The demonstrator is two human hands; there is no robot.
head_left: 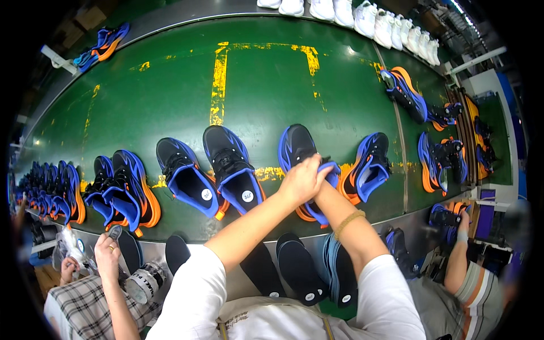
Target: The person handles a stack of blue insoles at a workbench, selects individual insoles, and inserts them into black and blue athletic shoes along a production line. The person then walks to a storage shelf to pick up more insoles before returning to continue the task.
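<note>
A black and blue sneaker with an orange sole [296, 139] lies on the green work surface [260, 85], with both my hands on it. My left hand [303, 180] is closed over its laces and opening. My right hand [323, 184] overlaps it at the opening, fingers mostly hidden behind the left. To the right stands a matching sneaker [374, 156], its opening toward me. Left of my hands sits another pair, the nearer sneaker [226, 150] and its mate [175, 153], white round stickers showing inside. Black insoles [297, 269] with round stickers lie between my arms, beside a blue-edged insole stack [335, 263].
More sneakers [127, 181] line the left side; several others [405, 93] stand at right. White shoes [365, 20] fill a far ledge. At left, a co-worker's hand [107, 249] holds a dark insole near a clear plastic container [144, 282]. Another person's arm [458, 249] reaches in at right.
</note>
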